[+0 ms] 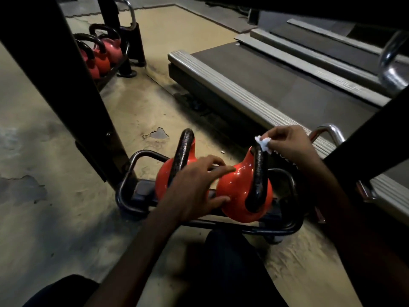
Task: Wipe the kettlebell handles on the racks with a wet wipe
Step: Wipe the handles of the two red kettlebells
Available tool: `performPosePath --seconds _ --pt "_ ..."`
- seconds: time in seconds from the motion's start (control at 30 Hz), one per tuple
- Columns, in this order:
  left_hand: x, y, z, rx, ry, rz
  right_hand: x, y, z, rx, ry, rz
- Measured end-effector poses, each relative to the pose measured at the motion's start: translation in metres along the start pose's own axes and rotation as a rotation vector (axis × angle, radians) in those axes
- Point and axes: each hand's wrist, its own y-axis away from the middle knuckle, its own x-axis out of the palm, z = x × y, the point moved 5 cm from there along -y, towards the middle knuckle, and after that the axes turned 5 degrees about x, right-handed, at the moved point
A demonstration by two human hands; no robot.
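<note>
Two red kettlebells with black handles sit side by side on a low black rack (pixel 132 160). My right hand (pixel 290 142) pinches a crumpled white wet wipe (pixel 263 143) against the top of the right kettlebell's handle (pixel 257 173). My left hand (pixel 194 189) lies between the two bells, fingers spread and straight, touching the red body of the right kettlebell (pixel 234 196). The left kettlebell (pixel 166 176) is partly hidden behind my left hand; its handle (pixel 184 149) stands free.
A second rack with several red kettlebells (pixel 101 54) stands at the far left. A black upright post (pixel 55 74) rises left of the near rack. A treadmill deck (pixel 254 80) lies to the right. Another black frame bar (pixel 365 151) crosses at right. My knee (pixel 228 251) is below the rack.
</note>
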Motion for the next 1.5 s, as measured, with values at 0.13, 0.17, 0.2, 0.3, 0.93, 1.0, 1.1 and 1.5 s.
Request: performPosePath --seconds 0.13,0.17,0.2,0.3,0.93,1.0,1.1,1.5 --pt "0.044 -0.008 -0.035 0.063 0.044 0.045 0.005 0.006 -0.021 -0.056 0.004 -0.065" --pt "0.050 -0.009 -0.038 0.055 0.050 0.042 0.004 0.008 -0.020 -0.097 0.047 -0.074" --pt "0.053 -0.009 -0.041 0.039 0.059 0.030 0.003 0.012 -0.018 -0.142 0.107 -0.075" --pt "0.054 -0.009 -0.040 0.003 0.064 -0.028 0.003 0.017 -0.017 -0.225 0.218 -0.082" --pt "0.060 -0.015 -0.037 -0.098 0.031 -0.072 0.054 0.010 0.043 -0.254 1.032 0.536" --pt "0.061 -0.015 -0.035 -0.112 0.055 -0.072 0.053 -0.002 0.046 -0.285 1.031 0.548" --pt "0.061 -0.014 -0.031 -0.121 0.074 -0.073 0.043 -0.040 0.049 -0.244 1.009 0.408" --pt "0.061 -0.013 -0.031 -0.121 0.031 -0.074 0.063 -0.064 0.046 -0.154 1.213 0.480"
